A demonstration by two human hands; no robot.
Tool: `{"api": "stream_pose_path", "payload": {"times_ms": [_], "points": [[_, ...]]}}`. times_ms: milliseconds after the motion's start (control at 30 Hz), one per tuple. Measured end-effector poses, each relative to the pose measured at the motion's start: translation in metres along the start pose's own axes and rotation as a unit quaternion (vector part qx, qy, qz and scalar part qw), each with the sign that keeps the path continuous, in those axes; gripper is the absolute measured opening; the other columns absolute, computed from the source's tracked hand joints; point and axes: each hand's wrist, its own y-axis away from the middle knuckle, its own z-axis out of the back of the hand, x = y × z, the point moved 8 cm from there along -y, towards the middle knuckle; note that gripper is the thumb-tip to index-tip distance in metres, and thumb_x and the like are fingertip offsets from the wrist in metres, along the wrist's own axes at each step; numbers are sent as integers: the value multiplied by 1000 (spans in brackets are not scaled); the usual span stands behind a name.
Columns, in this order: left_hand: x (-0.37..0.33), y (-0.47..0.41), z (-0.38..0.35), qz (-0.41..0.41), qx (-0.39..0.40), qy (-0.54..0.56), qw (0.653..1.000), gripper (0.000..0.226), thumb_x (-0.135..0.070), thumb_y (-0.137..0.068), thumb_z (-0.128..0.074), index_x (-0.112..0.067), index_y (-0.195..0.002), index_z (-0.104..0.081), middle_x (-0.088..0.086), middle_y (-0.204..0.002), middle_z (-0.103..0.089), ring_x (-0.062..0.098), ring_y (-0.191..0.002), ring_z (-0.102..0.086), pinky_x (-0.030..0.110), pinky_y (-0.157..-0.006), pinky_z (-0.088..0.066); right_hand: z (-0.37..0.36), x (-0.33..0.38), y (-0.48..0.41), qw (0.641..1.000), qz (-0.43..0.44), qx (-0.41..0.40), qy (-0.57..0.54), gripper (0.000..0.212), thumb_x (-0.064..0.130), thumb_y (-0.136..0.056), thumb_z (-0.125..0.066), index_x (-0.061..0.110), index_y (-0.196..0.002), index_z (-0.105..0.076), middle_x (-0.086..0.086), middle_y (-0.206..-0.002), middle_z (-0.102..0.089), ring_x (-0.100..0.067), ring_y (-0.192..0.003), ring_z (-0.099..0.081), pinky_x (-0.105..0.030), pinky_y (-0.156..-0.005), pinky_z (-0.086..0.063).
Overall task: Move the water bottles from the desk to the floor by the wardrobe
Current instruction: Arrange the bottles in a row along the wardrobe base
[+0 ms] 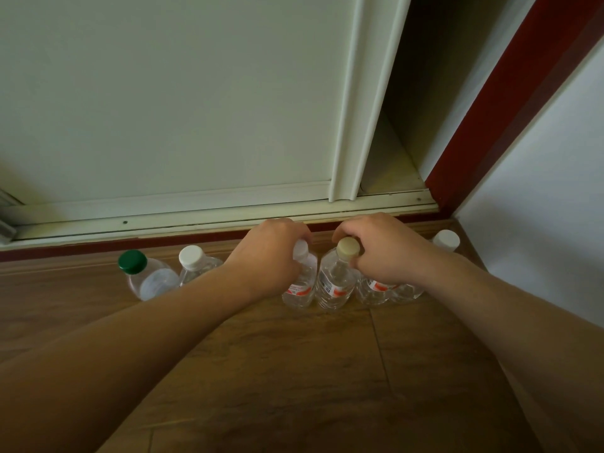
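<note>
Two bare arms reach down toward a brown wooden plank floor (294,371), at the foot of a pale green sliding wardrobe door (179,93). A row of clear plastic water bottles stands upright along the floor's far edge, just before the dark red skirting under the door track.

From the left end of the row: a green-capped clear bottle (143,276), then a white-capped clear bottle (192,261), both standing free. The left hand (271,256) has its grip curled around the neck of a clear red-labelled bottle with a pale cap (302,282). Touching it, a beige-capped clear bottle with a red label (336,279) is pinched at the neck by the right hand (382,246). More bottles sit beneath and beyond that hand, toward the floor's far right corner, one showing a white cap (445,239).

Both held bottles appear to rest on the floor already. To finish well, each should sit flat and steady before the fingers open, and the hands should lift straight up so neighbours are not knocked.
</note>
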Motion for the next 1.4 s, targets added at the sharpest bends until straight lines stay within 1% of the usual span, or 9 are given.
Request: {"api": "stream_pose_path", "payload": {"times_ms": [133,233,333,433,600,867,1067,1300,1400], "points": [[1,-2,-3,11,1,21,1000,29,-23,-83,-73,-30,-109,-65,-12,-99,-65,7,-88,-58,21,-71,-44,2,-3,0,1000,-6,-6,5,32,16,-80,-71,25,-110,-66,10,-102,-65,-10,-92,-59,-33,-79,-52],[-2,-2,-5,3,2,37,999,26,-26,-82,-74,-30,-106,-66,-12,-95,-65,6,-85,-58,19,-68,-44,4,-7,-1,1000,-14,-12,6,32,20,-78,-74,27,-109,-67,10,-101,-66,-10,-89,-59,-33,-77,-53],[-4,-2,-6,2,4,47,999,24,-30,-82,-74,-30,-105,-66,-12,-92,-64,5,-82,-57,17,-62,-39,6,-11,0,1000,-20,-19,3,32,20,-77,-73,27,-107,-69,9,-98,-67,-11,-88,-60,-35,-75,-54],[-6,-3,-6,0,6,52,999,25,-31,-82,-75,-30,-106,-66,-13,-92,-64,5,-82,-58,18,-64,-42,7,-13,1,999,-21,-23,3,31,21,-77,-74,27,-107,-70,9,-98,-67,-11,-87,-60,-35,-74,-54],[-9,-3,-7,-4,5,54,999,27,-25,-83,-75,-31,-107,-65,-12,-94,-64,7,-85,-58,22,-69,-47,5,-14,2,999,-25,-23,7,35,25,-77,-76,27,-111,-69,8,-102,-67,-11,-91,-60,-38,-79,-55],[-12,-3,-11,-13,6,53,998,25,-29,-83,-75,-31,-105,-64,-13,-93,-63,7,-85,-58,25,-72,-50,6,-16,5,999,-27,-22,12,35,25,-78,-75,25,-113,-68,8,-101,-67,-11,-91,-60,-37,-79,-54],[-15,-5,-13,-15,7,57,998,24,-28,-82,-75,-30,-103,-64,-12,-92,-63,8,-84,-58,23,-68,-46,5,-19,5,999,-32,-23,11,35,23,-78,-74,26,-112,-68,8,-102,-67,-12,-91,-60,-37,-79,-54],[-17,-7,-13,-17,7,53,998,23,-28,-83,-75,-31,-103,-64,-13,-91,-63,7,-83,-59,25,-71,-50,5,-20,5,999,-30,-24,4,36,23,-78,-74,25,-113,-67,7,-102,-67,-12,-90,-60,-35,-78,-54],[-18,-7,-13,-21,5,48,999,24,-28,-83,-75,-31,-103,-64,-13,-91,-63,6,-83,-58,24,-71,-49,5,-20,5,999,-31,-24,3,35,23,-79,-73,25,-113,-68,7,-103,-67,-12,-91,-60,-35,-78,-54]]}}
